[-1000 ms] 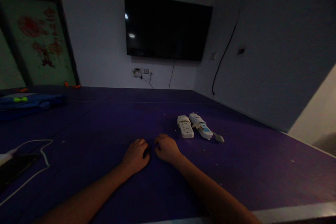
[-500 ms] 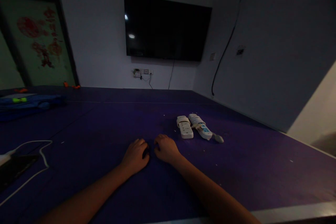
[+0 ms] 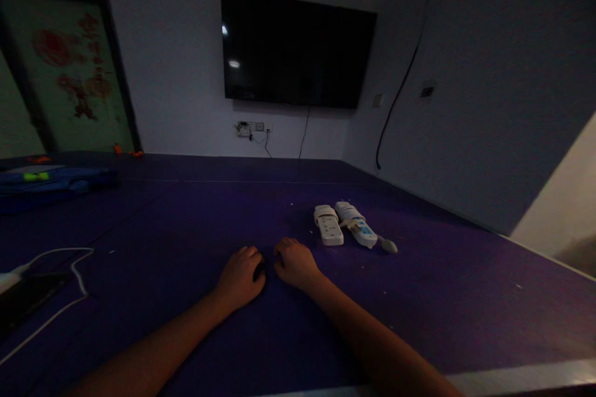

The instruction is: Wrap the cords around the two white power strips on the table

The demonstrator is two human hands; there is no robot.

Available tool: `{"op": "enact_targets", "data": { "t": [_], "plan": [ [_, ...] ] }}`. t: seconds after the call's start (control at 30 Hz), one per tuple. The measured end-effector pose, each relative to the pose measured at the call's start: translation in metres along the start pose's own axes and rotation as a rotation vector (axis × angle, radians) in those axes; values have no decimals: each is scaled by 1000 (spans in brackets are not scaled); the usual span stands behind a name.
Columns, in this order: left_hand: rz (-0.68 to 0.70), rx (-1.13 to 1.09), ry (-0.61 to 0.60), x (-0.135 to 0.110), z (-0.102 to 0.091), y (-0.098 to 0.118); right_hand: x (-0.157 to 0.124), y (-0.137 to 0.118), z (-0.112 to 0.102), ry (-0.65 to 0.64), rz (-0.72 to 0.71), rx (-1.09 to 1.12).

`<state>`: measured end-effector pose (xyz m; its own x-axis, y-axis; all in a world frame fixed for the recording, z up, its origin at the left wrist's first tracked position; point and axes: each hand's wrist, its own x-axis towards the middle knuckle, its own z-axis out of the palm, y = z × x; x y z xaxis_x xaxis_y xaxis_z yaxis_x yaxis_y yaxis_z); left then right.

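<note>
My left hand rests on the purple surface, its fingers loosely curled under and a dark gap showing between thumb and fingers. Just to its right, a narrow space apart, my right hand lies in a loose fist. I see nothing held in either hand. Beyond the right hand are two white power strips side by side: a plain one and one with a blue socket area, each with its cord wound around the far end. A pale plug-like end lies beside the second.
At the left lie a dark phone and a white cable. Farther back is a blue folded item, with small orange pieces near the door. A television hangs on the wall above sockets.
</note>
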<state>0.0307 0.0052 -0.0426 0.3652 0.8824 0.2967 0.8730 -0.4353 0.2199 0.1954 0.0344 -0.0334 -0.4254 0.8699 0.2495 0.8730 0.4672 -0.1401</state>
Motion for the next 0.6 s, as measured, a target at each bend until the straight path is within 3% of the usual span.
{"op": "enact_targets", "data": {
  "t": [0.6],
  "plan": [
    [7, -5, 28, 0, 1, -1, 1, 3, 3, 7, 0, 3]
  ]
}}
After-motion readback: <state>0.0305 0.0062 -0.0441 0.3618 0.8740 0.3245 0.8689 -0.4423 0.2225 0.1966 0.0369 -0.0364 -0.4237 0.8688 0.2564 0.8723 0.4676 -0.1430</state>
